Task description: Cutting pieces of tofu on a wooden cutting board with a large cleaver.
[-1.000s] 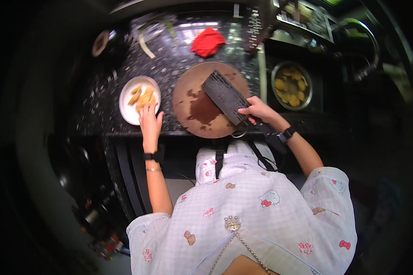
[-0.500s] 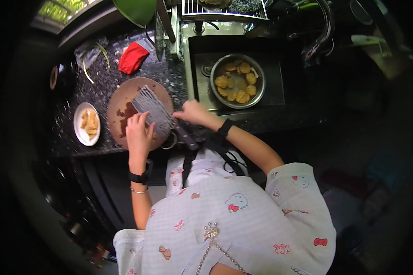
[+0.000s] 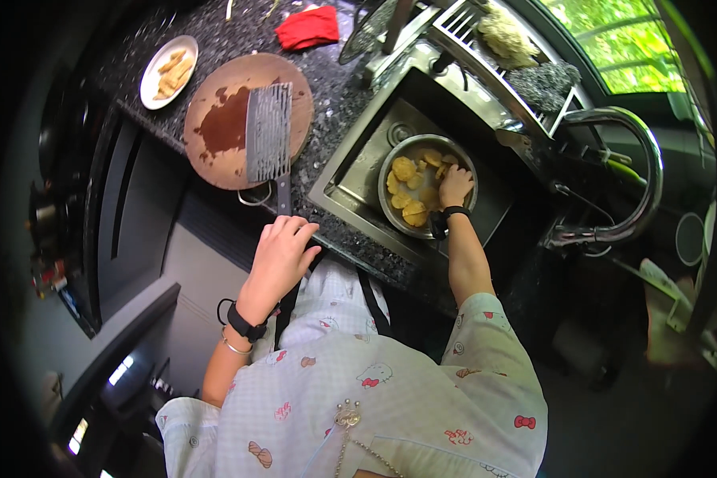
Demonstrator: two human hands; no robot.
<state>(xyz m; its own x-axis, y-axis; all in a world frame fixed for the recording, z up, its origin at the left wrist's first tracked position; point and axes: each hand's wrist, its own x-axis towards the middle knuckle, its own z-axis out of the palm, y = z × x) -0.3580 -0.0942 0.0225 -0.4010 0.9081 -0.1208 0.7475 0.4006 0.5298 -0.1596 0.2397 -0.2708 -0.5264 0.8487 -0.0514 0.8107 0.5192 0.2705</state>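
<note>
My right hand (image 3: 456, 187) reaches into a round steel bowl (image 3: 390, 209) standing in the sink. Its fingers are curled down among yellow-brown lumps of food (image 3: 404, 168); what they close on is hidden. The lumps seem to lie in liquid. My left hand (image 3: 283, 251) is at the counter's front edge, fingers stretched out and holding nothing. Just beyond its fingertips is the dark handle of a cleaver (image 3: 268, 131) with a ridged, grooved blade. The cleaver lies on a round wooden chopping board (image 3: 207, 163) with a wet, dark patch; its handle overhangs the board.
Left of the board, a white oval plate (image 3: 148, 89) holds tan food pieces. A red cloth (image 3: 307, 29) lies behind the board. The sink (image 3: 350, 171) has a curved faucet (image 3: 655, 159) at its right. A rack behind holds a dark mesh scrubber (image 3: 543, 84) and a pale scrubber (image 3: 506, 38).
My right hand has left the cleaver and gone into the steel bowl. My left hand has let go of the blade and drawn back to the counter edge. The view has turned rightward.
</note>
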